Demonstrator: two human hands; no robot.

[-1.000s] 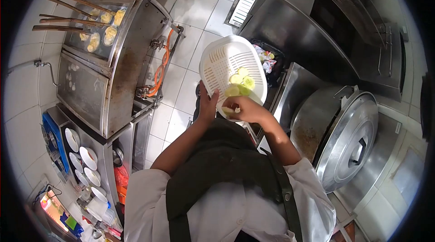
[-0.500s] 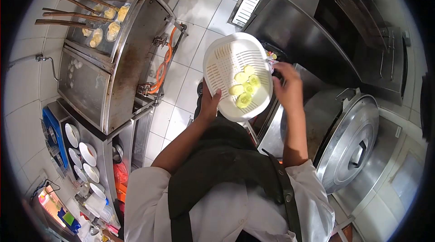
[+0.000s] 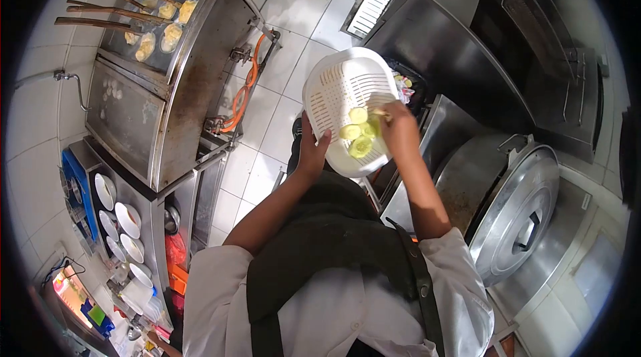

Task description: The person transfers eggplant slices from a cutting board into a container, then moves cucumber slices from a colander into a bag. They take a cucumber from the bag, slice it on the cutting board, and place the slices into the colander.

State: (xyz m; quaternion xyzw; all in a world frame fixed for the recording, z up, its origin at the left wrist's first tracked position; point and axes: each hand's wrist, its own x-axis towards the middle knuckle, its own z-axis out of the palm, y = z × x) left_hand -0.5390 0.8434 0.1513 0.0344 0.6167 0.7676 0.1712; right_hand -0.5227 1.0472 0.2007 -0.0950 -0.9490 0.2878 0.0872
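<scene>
A white slotted plastic basket [image 3: 337,66] is gripped at its near left side by my left hand [image 3: 312,152], thumb over the rim and fingers underneath. Several pale green cucumber slices [image 3: 360,148] lie in its lower right part. Over the basket's right side, my right hand [image 3: 399,128] reaches in with its fingertips pinched at the slices. A yellowish slice edge shows at those fingertips, though motion blurs it and the hand covers part of the pile.
A black bin [image 3: 408,83] with scraps sits beyond the basket. Right of me stands a large lidded pot [image 3: 514,223]. On the left are a boiler with strainers [image 3: 150,43], an orange hose [image 3: 248,80] and white bowls [image 3: 128,220]. Part of another person's arm [image 3: 163,345] shows at lower left.
My right hand has moved left from beside the basket's rim to inside it, closing its fingers at the slices. My left hand still holds the basket. Another person's arm has appeared at lower left.
</scene>
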